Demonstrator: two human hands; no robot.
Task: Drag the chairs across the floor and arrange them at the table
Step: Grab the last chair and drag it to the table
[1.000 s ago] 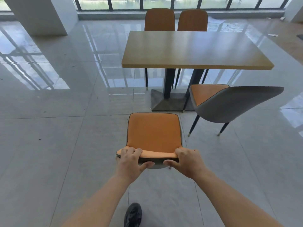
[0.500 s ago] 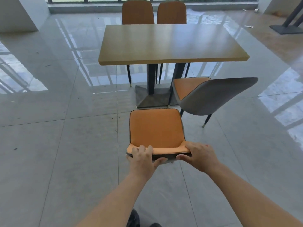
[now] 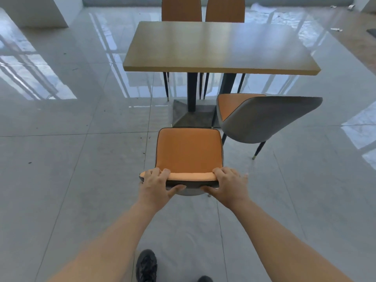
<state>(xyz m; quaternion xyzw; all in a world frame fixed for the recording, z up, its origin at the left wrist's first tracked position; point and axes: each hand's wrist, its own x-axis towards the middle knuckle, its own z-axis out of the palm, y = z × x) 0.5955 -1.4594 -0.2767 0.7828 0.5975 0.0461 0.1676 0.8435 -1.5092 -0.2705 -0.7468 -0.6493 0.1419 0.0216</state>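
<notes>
The floor (image 3: 71, 180) is pale grey glossy tile with thin joints, carrying window reflections on the left and right and a few dark specks. A white pillar (image 3: 36, 11) rises at the upper left, its top cut off by the frame. The worktop (image 3: 219, 45) is a long wooden rectangle, its long axis running left to right, on dark legs over a square grey base plate (image 3: 193, 117). Two orange chairs (image 3: 203, 9) stand side by side at its far edge, facing this way; their seats are hidden behind the worktop and their tops are cut off. At the near right corner stands a grey-backed chair (image 3: 268, 117), turned at an angle so its grey back points right and its orange seat points toward the base plate; only two of its legs show clearly. The held chair (image 3: 189, 149) stands on the floor just short of the base plate, seat pointing straight at the worktop, back toward the person; its legs are almost entirely hidden under the seat. The left hand (image 3: 156, 186) and right hand (image 3: 230, 184) each have a closed grip on the top edge of its backrest, fingers over the front, thumbs on the grey rear side. Below, one black shoe (image 3: 146, 265) shows, a second is cut off at the bottom edge
</notes>
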